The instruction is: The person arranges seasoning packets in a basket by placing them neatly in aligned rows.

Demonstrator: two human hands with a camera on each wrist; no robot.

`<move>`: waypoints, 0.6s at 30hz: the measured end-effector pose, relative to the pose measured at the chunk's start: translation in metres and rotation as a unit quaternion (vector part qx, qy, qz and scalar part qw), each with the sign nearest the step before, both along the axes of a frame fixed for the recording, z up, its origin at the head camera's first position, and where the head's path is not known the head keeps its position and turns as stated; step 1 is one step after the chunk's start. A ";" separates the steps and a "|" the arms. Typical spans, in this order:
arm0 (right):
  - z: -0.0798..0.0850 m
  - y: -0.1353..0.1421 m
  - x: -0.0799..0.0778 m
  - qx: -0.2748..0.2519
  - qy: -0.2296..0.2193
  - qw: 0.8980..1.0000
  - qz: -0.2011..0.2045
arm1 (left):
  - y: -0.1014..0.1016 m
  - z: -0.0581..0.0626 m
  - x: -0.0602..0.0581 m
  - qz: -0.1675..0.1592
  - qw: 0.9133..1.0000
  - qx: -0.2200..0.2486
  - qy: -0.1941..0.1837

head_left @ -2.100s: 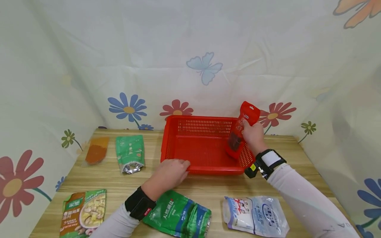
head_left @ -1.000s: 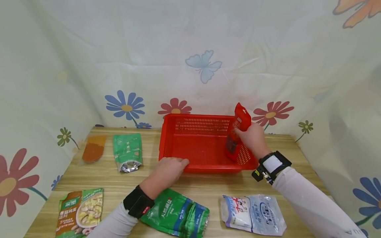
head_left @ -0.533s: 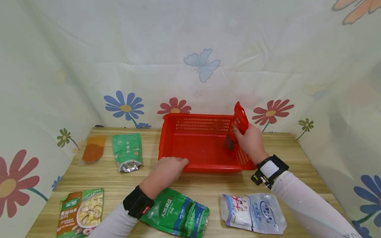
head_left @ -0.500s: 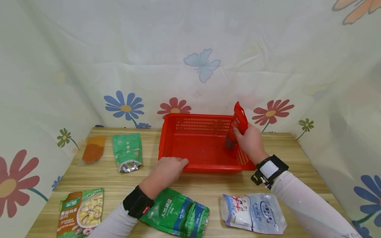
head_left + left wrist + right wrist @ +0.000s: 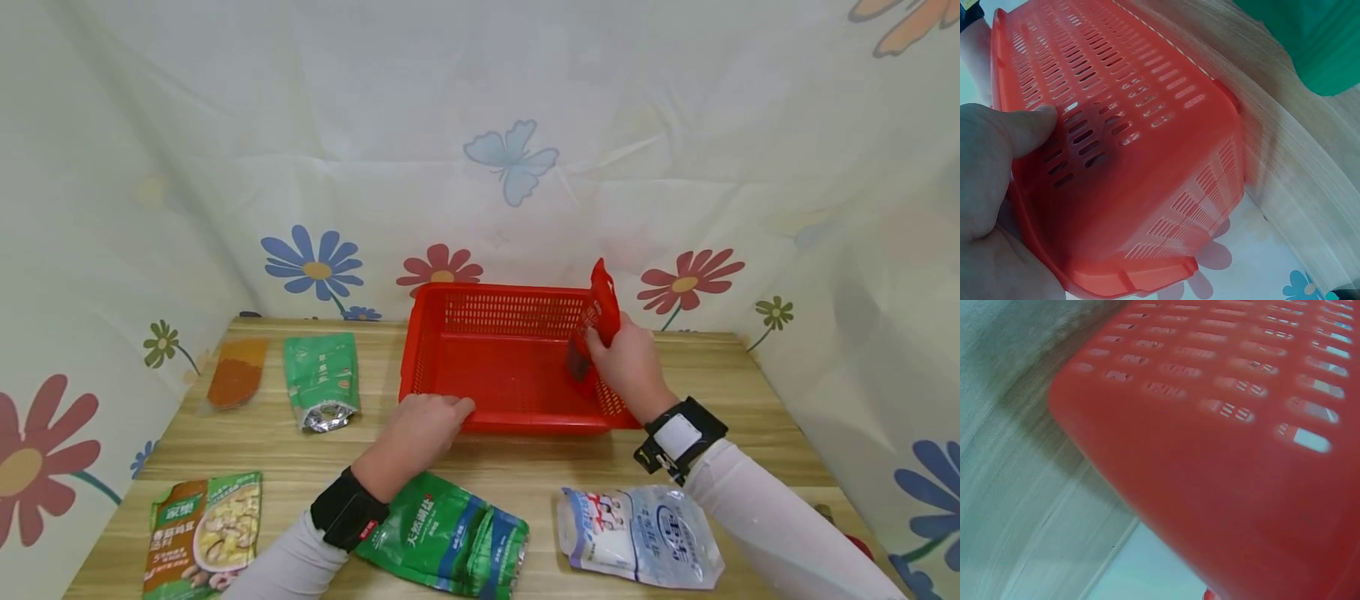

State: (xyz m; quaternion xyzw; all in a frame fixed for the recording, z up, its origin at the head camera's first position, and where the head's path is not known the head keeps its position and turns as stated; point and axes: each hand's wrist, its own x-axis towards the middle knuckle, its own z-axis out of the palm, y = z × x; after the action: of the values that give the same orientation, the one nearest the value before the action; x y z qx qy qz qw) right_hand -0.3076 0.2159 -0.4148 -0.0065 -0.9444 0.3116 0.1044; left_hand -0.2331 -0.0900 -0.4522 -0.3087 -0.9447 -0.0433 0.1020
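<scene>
A red plastic basket (image 5: 517,375) with slotted walls stands at the back of the table. My left hand (image 5: 423,425) grips its near-left rim; in the left wrist view the thumb (image 5: 1032,128) presses the outer wall. A red food pouch (image 5: 602,292) stands tilted inside the basket's right end, held by my right hand (image 5: 626,358). Its lower part shows a dark window, and the fingers behind it are hidden. The right wrist view shows only the basket's outer wall (image 5: 1166,462) and some tabletop, with no hand or pouch readable.
Around the basket lie a spice bag (image 5: 237,372), a light green pouch (image 5: 322,375), a brown-and-green soup seasoning pouch (image 5: 206,533), a green salt pouch (image 5: 442,533) and a white-and-blue bag (image 5: 637,537). A flowered curtain (image 5: 375,192) closes off the back and sides.
My right hand has shifted slightly left and turned the red pouch, so it now shows more edge-on and sits a little lower in the basket. The left hand stays on the rim.
</scene>
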 end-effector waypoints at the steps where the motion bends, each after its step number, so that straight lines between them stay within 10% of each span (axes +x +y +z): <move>1: 0.000 0.000 0.001 -0.003 -0.005 1.000 -0.002 | 0.000 0.000 0.000 0.000 1.000 0.000 0.001; 18: 0.014 0.005 0.016 -0.017 -0.054 0.998 -0.014 | 0.000 0.000 0.001 0.004 1.000 0.003 0.001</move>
State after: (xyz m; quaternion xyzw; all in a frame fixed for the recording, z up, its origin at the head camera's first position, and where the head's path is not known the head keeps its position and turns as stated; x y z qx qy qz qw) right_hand -0.2918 0.2207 -0.4005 -0.0388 -0.9430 0.3256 0.0573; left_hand -0.2320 -0.0897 -0.4519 -0.3050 -0.9456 -0.0454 0.1041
